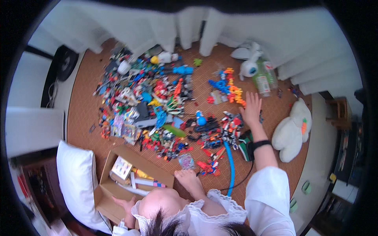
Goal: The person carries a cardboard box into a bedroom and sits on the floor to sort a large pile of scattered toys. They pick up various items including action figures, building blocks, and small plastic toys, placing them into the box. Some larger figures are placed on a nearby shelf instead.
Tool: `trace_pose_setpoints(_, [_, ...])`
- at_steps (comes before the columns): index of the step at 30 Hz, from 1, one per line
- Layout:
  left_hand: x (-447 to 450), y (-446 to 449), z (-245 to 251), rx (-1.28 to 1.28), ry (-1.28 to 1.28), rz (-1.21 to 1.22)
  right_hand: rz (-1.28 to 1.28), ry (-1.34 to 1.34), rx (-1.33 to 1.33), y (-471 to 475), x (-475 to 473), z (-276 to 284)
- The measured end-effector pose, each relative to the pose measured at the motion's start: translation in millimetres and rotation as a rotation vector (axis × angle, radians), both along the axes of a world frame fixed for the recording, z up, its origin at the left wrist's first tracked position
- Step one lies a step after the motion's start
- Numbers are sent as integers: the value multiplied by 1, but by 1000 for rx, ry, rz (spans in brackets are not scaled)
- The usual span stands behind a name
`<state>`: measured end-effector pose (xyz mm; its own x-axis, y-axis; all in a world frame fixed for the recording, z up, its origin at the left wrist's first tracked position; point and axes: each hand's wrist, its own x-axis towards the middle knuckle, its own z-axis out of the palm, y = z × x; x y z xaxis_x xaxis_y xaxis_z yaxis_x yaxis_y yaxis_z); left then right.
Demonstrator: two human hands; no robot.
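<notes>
My right hand [252,110] reaches forward with its fingers spread, next to a chain of orange and yellow linking toy pieces [234,91]. Nothing is in its grasp, and whether it touches the pieces is unclear. Blue linking pieces [220,85] lie just left of that chain. Down at the lower left, my left hand [127,206] has its fingers apart over the near side of an open cardboard box [153,168]. Inside the box are a small printed box [121,167], yellow items [142,173] and white pieces. Below my right hand are red, white and black toy parts [231,126].
A broad heap of mixed plastic toys [141,91] covers the left of the brown mat [81,118]. A blue hose [231,165] runs toward me. On the right rests a white plush cushion [292,132]. A white pillow [76,183] borders the box. White curtains [189,29] hang behind.
</notes>
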<state>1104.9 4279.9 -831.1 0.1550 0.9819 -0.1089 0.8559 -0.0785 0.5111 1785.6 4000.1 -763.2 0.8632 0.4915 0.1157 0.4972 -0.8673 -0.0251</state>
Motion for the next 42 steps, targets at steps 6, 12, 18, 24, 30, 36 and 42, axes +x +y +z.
trace_pose_setpoints(6, [5, -9, 32, -454, -170, 334, -83, 258, -108, 25, 18, -38])
trace_pose_setpoints(12, [45, -21, 62, -257, 56, 186, -85, 150, 213, 29, -49, 7])
trace_pose_setpoints(18, [65, -18, 67, -241, 25, 180, 446, 421, 470, 70, -171, 87])
trace_pose_setpoints(24, [70, -14, 66, -215, 9, 172, 990, 845, 452, 149, -283, 82])
trace_pose_setpoints(30, [64, -7, 85, -542, -626, 510, 992, 933, 233, 187, -379, 36])
trace_pose_setpoints(36, [93, -12, 103, -328, -489, 203, 1001, 796, 228, 182, -401, 19])
trace_pose_setpoints(42, [132, 8, 102, -72, -184, 94, 932, 435, 634, 169, -280, 31])
